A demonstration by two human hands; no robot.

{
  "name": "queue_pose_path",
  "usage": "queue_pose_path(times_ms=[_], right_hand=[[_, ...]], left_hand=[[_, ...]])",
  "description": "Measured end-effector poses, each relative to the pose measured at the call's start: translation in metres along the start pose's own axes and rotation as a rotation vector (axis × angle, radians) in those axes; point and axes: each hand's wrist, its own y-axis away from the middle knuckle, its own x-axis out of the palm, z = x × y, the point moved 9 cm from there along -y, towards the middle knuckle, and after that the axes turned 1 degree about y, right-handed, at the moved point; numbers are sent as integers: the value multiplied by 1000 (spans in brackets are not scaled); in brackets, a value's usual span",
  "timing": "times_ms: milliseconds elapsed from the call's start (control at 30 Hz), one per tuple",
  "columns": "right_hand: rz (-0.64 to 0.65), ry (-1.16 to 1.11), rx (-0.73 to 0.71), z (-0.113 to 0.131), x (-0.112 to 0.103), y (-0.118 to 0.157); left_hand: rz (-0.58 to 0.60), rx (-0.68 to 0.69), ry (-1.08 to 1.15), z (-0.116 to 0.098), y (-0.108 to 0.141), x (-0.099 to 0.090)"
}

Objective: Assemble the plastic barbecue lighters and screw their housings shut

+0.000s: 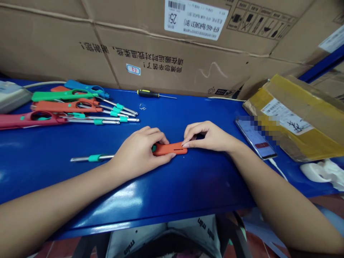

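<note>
An orange long-necked lighter [172, 148] lies across the blue table in front of me, its metal tube with a green collar pointing left. My left hand [145, 148] is wrapped over its middle, thumb along the near side, hiding the trigger area. At the handle's right end, my right hand [205, 136] pinches with thumb and fingertips near a narrow slot; whether anything small sits between them I cannot make out. Beyond my left hand are several more lighters in green [64, 95], orange [64, 106], red [29, 120] and blue [83, 86].
A black and yellow screwdriver [147, 94] lies at the back near a few small screws [142, 107]. To the right are a phone [254, 138] on a cable, a taped parcel [295, 118] and a white object [315, 172]. Large cardboard boxes [134, 43] wall off the far side.
</note>
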Motion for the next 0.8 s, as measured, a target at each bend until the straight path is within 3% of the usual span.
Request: queue_pose_path(times_ms=[800], right_hand=[[27, -27, 132, -12, 5, -1]], left_hand=[[9, 11, -3, 0, 0, 1]])
